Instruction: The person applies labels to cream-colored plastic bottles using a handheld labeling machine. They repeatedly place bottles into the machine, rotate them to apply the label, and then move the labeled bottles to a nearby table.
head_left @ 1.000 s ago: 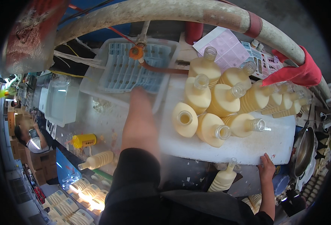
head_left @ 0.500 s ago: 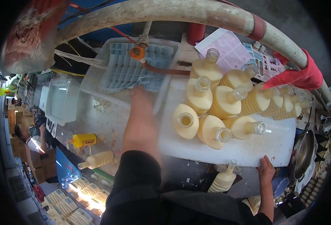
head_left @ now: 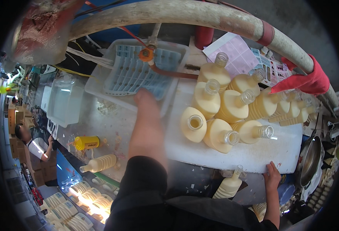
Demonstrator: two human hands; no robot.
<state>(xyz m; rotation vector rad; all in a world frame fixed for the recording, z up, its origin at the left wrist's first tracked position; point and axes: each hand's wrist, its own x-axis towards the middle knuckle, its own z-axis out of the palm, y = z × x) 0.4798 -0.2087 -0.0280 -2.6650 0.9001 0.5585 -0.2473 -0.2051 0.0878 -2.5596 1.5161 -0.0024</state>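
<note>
My left hand (head_left: pixel 142 97) reaches down at the near edge of a shallow translucent tray (head_left: pixel 96 86). A blue sheet with rows of small printed marks (head_left: pixel 133 73) lies in it under my hand. The fingers are bent away and hidden, so what they touch does not show. My right hand (head_left: pixel 272 177) rests its outstretched fingers on the near edge of a white board (head_left: pixel 261 154), holding nothing. On that board stand several cream ribbed bottles with clear glass necks (head_left: pixel 218 134), crowded between my hands and farther back.
A thick curved pipe (head_left: pixel 169 11) arches over the bench, with a red cloth (head_left: pixel 308 79) tied round it. An orange valve (head_left: pixel 146 54) and hose hang above the tray. Left are a clear tub (head_left: pixel 64 102), a yellow container (head_left: pixel 88 143), a bottle on its side (head_left: pixel 99 163) and another person (head_left: pixel 38 144).
The whole view has shifted slightly to the right. My left hand stays at the tray with its wrist bent, and my right hand keeps its place on the board's edge.
</note>
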